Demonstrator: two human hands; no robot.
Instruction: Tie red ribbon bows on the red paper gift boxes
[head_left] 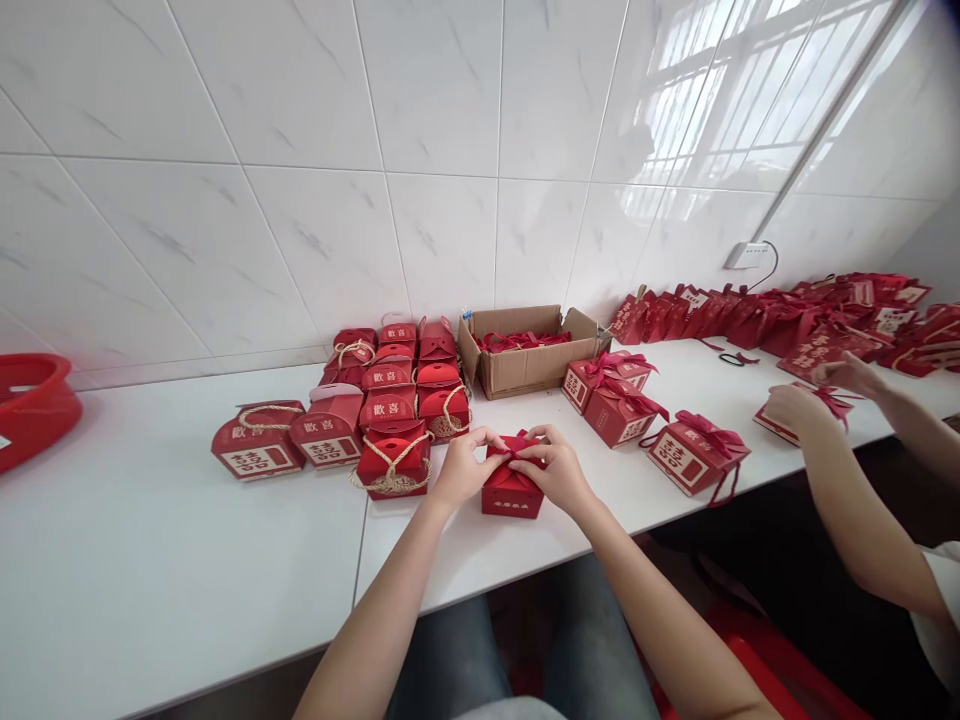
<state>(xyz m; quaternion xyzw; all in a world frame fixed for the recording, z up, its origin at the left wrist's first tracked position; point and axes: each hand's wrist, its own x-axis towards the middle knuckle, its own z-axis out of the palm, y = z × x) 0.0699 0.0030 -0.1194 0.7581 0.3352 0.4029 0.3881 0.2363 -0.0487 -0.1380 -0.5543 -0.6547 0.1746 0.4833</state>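
Note:
A small red gift box point(513, 501) with pale lettering stands upright on the white table in front of me. Across its top lies a red ribbon point(516, 447). My left hand point(471, 466) pinches the ribbon from the left side, and my right hand point(559, 468) pinches it from the right. The fingertips of both hands nearly meet over the middle of the lid. Just left of my left hand sits a red box tied with straw-coloured cord point(393, 462).
Several more red boxes point(388, 375) are grouped behind on the left. A cardboard carton point(525, 368) holds red ribbons. Ribboned boxes point(697, 452) stand at right, where a co-worker's hands point(799, 412) handle another box. A red plastic basin point(37, 410) is at far left.

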